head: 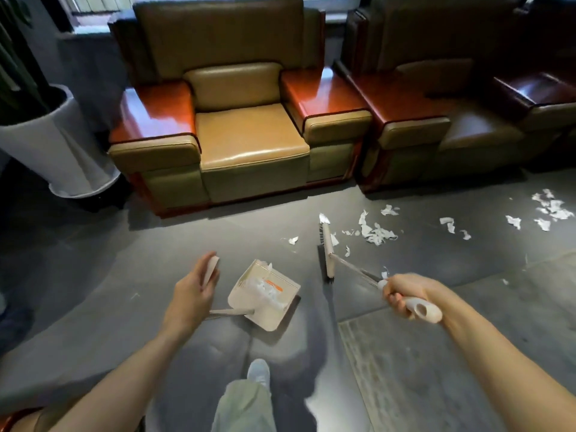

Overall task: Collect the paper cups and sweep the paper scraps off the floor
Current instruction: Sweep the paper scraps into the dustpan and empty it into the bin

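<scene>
**Head view, looking down on a grey floor [93, 260].**

- **Left hand [191, 291]:** the thumb and nearly straight fingers pinch a small white handle end [212, 269]. A thin metal rod [230, 312] runs from under the hand to the dustpan, but it cannot be told whether the handle end joins it.
- **Cream plastic dustpan [265, 318]:** it lies on the floor just at 3 o'clock of the left hand. A heap of white collected scraps [268, 288] sits inside it.
- **Right hand [408, 297]:** the fingers are wrapped tight round the cream grip of a long-handled broom [327, 254]. The shaft slants toward 10 o'clock from the fist. The narrow brush head stands on the floor at 2 o'clock of the dustpan, apart from it.
- **Loose torn white paper scraps [377, 233]:** these lie on the floor. A few touch the brush head, and a dense cluster lies just at 3 o'clock of it. A farther scatter [551, 208] lies near the frame's right edge.
- **Surroundings:**
  - A tan leather armchair with glossy red-brown wooden armrests [249, 135] stands at 12 o'clock.
  - A second, darker armchair [452, 126] stands at 2 o'clock.
  - A tall white planter [59, 145] stands at 10 o'clock.
  - A pale patterned rug [405, 375] lies at 5 o'clock.
  - A light trouser leg and grey shoe [258, 372] are at 6 o'clock.
</scene>
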`<state>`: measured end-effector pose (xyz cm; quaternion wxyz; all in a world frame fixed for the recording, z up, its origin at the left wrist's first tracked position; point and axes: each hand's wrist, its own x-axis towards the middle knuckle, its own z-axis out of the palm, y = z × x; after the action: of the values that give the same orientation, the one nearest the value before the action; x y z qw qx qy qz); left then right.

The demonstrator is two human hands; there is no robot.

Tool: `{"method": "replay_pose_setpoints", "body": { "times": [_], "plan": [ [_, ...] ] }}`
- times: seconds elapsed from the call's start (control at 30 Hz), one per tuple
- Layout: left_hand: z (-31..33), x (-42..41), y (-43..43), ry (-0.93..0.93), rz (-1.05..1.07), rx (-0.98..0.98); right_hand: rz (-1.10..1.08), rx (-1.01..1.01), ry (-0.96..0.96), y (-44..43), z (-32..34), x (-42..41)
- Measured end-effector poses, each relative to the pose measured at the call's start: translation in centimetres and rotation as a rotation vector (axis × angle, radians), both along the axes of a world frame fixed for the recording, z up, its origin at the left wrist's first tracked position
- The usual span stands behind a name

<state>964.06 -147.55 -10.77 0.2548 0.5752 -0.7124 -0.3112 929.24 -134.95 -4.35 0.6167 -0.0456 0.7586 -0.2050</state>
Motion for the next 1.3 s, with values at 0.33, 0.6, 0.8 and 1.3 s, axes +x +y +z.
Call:
{"method": "replay_pose_setpoints", "body": {
  "times": [0.33,0.6,0.8,1.3],
  "plan": [
    [1.8,-8.0,-20.3,-0.14,-0.352,0.091,-0.018,0.069,0.272,-10.3,-1.5,-6.7],
    [1.9,-14.3,-32.1,-0.24,-0.529,0.164,0.284,0.305,0.503,-16.1,-5.0,-11.9],
    [2.4,-16.1,-39.0,-0.253,-0.571,0.219,0.22,0.351,0.46,-20.2,-6.0,-11.1],
    [-2.3,-20.8,-54.1,-0.339,-0.843,0.162,0.057,0.229,0.281,-38.1,-7.8,1.2]
  ]
}}
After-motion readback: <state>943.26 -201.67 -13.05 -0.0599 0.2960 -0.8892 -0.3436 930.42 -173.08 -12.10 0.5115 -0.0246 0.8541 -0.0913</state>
